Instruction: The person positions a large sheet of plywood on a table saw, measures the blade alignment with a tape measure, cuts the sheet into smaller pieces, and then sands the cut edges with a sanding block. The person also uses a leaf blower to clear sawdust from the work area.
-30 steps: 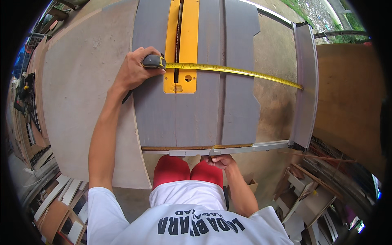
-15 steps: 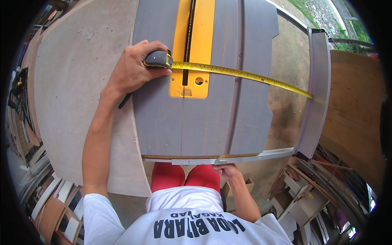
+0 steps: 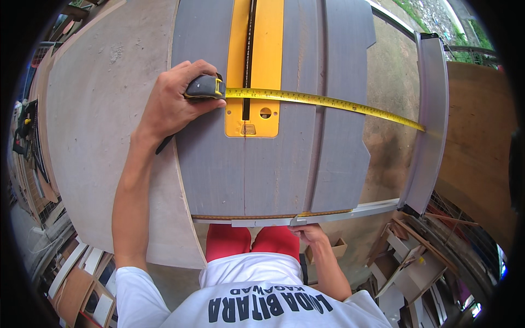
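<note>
My left hand [image 3: 176, 101] is closed round a grey and black tape measure [image 3: 204, 87] over the saw table, left of the yellow insert plate [image 3: 267, 65]. Its yellow tape blade [image 3: 322, 100] stretches right, across the dark saw slot [image 3: 247, 104], and meets the metal fence [image 3: 433, 115]. A black strap hangs below my left wrist. At the table's near edge, my right hand [image 3: 311, 234] has its fingers curled under the front rail [image 3: 257, 222], beside a small metal bracket [image 3: 298, 220]. The rail hides what those fingers grip.
A pale plywood sheet [image 3: 104, 142] covers the left side, against the grey saw table [image 3: 219, 180]. Beyond the fence lies a brown board [image 3: 476, 147]. Wood offcuts [image 3: 82, 284] are piled low at left, with wooden boxes and scraps [image 3: 407, 257] at lower right.
The whole view has shifted slightly. Both hands keep their grips, and the tape blade still spans from the left hand to the fence.
</note>
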Available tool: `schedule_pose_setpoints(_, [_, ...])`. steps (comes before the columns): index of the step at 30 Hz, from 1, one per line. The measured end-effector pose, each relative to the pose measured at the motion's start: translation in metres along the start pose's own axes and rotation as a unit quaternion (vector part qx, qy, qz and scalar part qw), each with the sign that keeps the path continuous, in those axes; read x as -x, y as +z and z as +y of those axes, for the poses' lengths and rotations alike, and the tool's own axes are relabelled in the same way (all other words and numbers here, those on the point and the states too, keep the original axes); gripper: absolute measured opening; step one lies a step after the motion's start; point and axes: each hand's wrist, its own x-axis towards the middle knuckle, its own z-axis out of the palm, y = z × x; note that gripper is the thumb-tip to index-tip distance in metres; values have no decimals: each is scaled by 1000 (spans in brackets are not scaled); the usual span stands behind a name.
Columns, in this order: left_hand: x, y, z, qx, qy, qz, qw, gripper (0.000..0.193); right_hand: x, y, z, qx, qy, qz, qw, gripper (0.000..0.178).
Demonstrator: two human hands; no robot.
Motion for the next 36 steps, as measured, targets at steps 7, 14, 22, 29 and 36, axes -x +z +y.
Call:
schedule_pose_setpoints(7, [-1,0,-1,13,-9,-11,1000,42,-3,-6,-1,-9,11,-43,999,28])
schedule_pose_setpoints(14, [-1,0,-1,4,4,-9,1000,42,-6,-9,-4,-18,19,-57,998,35])
schedule_pose_setpoints(22, [-2,-1,0,-6,-4,-16,1000,41,-8,-12,-3,-20,15,-81,996,34])
schedule_pose_setpoints(29, [-2,-1,0,0,-5,-20,1000,40,-11,-15,0,-5,-6,-94,996,31])
schedule_pose_setpoints(36, [-4,-2,3,12,-8,-24,1000,40,-13,-18,0,9,-7,-109,994,29])
